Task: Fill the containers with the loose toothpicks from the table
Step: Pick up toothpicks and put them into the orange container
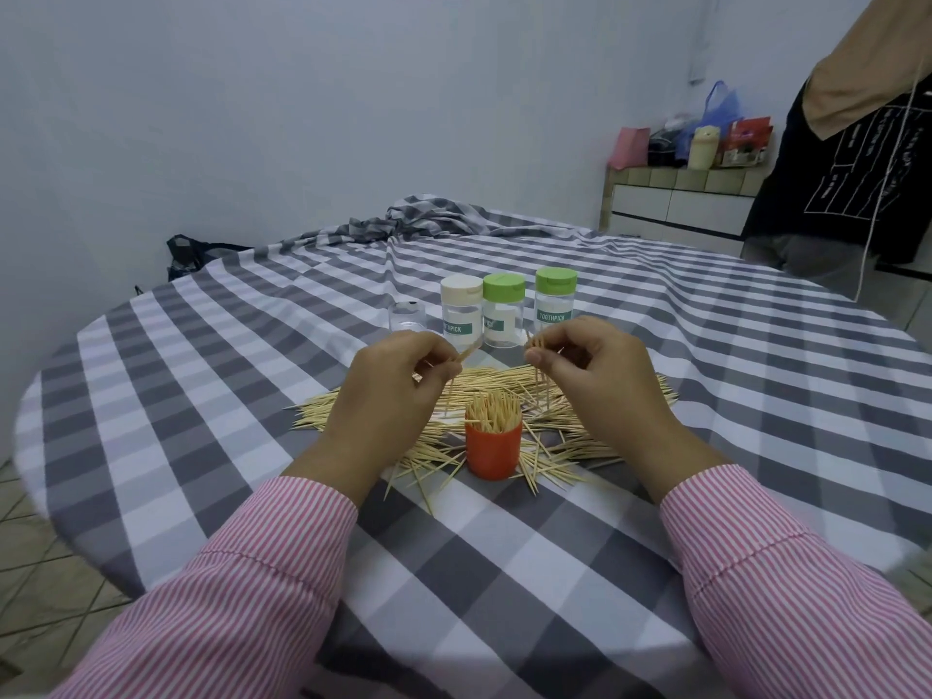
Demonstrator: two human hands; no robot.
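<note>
From the head camera, a round table draped in a grey-and-white checked cloth (504, 572) fills the view. Near the middle stands a small open orange plastic cup (493, 454), packed with upright wooden toothpicks. Around it, and spreading to the left, right and far side, lies a loose heap of pale wooden toothpicks (595, 396).

The left hand (391, 391) hovers left of the cup, its fingertips pinching a few toothpicks. The right hand (590, 375) hovers to the right, thumb and fingers pinching a small bundle of toothpicks above the heap.

Farther back stand three clear toothpick jars in a row: a white-lidded jar (461, 312), a green-lidded jar (503, 315) in the middle, and another green-lidded jar (555, 302) on the right. Left of them sits a small clear lidless jar (406, 316).
</note>
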